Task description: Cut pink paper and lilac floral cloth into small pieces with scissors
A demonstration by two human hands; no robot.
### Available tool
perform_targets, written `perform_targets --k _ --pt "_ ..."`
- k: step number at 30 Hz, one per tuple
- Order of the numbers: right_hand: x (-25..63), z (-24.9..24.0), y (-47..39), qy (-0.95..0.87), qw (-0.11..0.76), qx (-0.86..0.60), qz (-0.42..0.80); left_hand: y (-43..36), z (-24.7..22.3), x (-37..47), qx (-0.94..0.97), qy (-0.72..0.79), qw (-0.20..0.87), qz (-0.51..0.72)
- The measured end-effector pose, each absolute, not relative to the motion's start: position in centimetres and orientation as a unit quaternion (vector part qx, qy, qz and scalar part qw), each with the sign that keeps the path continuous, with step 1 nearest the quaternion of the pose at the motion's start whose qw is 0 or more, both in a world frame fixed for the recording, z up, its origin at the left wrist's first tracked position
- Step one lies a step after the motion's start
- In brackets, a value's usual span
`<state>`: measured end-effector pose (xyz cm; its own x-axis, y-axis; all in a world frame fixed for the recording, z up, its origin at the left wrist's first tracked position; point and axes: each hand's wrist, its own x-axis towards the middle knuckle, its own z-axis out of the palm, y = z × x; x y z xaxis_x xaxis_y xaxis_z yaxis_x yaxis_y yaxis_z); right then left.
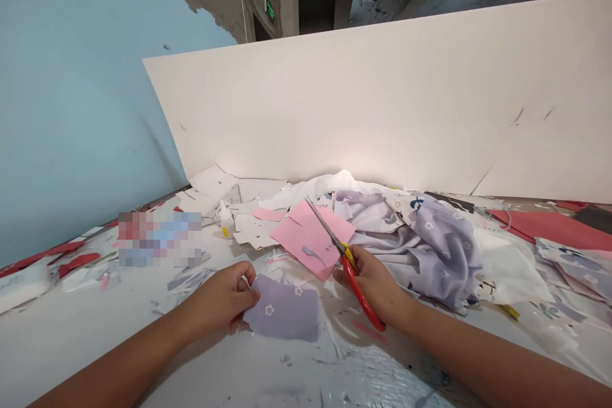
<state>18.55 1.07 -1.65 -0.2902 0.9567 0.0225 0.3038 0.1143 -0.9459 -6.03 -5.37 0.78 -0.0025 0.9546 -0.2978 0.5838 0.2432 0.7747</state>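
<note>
My left hand (234, 296) pinches the left edge of a purple cloth piece (287, 309) printed with small white flowers. The cloth piece lies low over the white table (215, 370). In my right hand (368, 277) is a pair of scissors (351, 274) with red handles and a yellow part near the pivot. Their blades look closed and point up and to the left, over a pink paper sheet (299, 236). A gap separates the scissors from the purple piece.
Crumpled purple and white fabric (442, 248) is heaped behind my right hand. A small white bottle (225, 220) stands among paper scraps. Red sheets (540, 226) lie at the right. A white board (382, 102) rises behind the table, beside a blue wall (81, 89).
</note>
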Motion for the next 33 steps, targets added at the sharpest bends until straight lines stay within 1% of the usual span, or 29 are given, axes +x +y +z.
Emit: perform_targets --k 2,5,7,8,10,12,19,24,26,29,31,33 --pt "18.4 -1.9 0.8 -0.665 0.343 -0.479 0.459 -5.5 1.2 -6.1 0.594 0.683 0.371 0.208" --pt "18.2 -1.9 0.4 -0.682 0.329 -0.486 0.437 -5.8 2.2 -6.2 0.644 0.715 0.212 0.171" --pt "18.1 -1.7 0.3 -0.684 0.329 -0.488 0.431 -5.8 2.9 -6.1 0.692 0.691 0.146 0.152" --pt "18.1 -1.6 0.3 -0.681 0.331 -0.487 0.435 -5.7 3.2 -6.0 0.722 0.662 0.145 0.141" --pt "18.1 -1.6 0.3 -0.678 0.333 -0.481 0.445 -5.3 3.6 -5.6 0.772 0.603 0.176 0.103" --pt "18.2 -1.8 0.3 -0.681 0.334 -0.477 0.444 -4.5 3.6 -5.2 0.790 0.577 0.201 0.053" --pt "18.6 -2.9 0.6 -0.708 0.326 -0.473 0.410 -1.4 3.1 -4.4 0.771 0.601 0.202 -0.069" --pt "18.8 -3.0 0.7 -0.715 0.326 -0.464 0.409 -0.7 3.2 -4.4 0.752 0.619 0.199 -0.113" --pt "18.8 -2.9 0.6 -0.709 0.331 -0.461 0.419 -0.8 3.3 -4.5 0.749 0.621 0.200 -0.115" --pt "18.8 -2.5 0.6 -0.683 0.341 -0.456 0.457 -1.4 4.0 -4.6 0.762 0.608 0.207 -0.086" --pt "19.0 -2.0 0.8 -0.652 0.350 -0.445 0.504 -2.1 4.8 -4.5 0.783 0.587 0.201 -0.037" --pt "19.4 -1.4 1.3 -0.619 0.357 -0.434 0.549 -2.8 5.4 -4.0 0.818 0.555 0.144 0.041"
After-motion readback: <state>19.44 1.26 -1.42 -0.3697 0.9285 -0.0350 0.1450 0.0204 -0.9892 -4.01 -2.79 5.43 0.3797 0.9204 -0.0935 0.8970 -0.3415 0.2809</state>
